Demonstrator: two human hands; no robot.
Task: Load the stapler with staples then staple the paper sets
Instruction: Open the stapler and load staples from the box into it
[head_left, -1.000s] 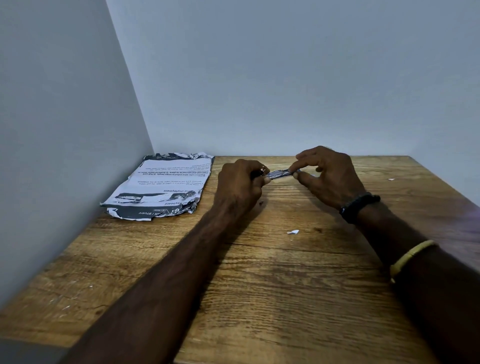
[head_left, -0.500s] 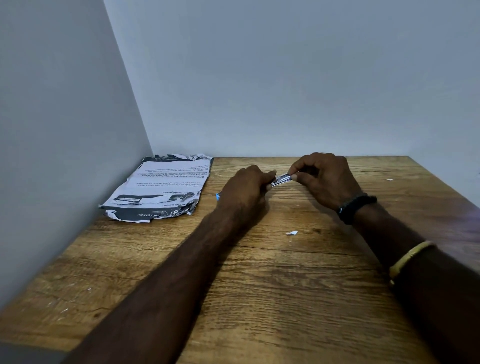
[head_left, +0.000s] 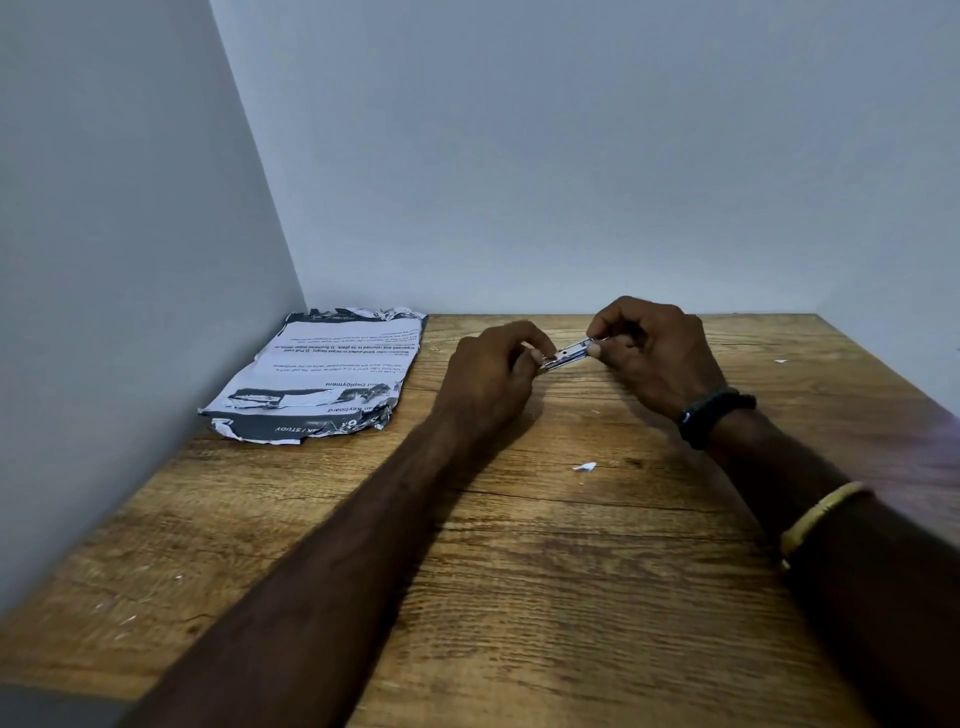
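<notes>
Head view shows our left hand (head_left: 493, 374) and right hand (head_left: 654, 353) meeting near the middle of the frame over the table (head_left: 519, 571), both pinched shut on the stapler (head_left: 566, 355) — a small metal piece. Its long axis runs from lower left up to the right, between the fingertips. Compared with a moment before, it is tilted more steeply. The paper (head_left: 327, 374) lies at left, untouched.

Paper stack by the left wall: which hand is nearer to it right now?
Left. The left hand is just right of the paper stack, apart from it; the right hand is farther right, beyond the stapler.
</notes>
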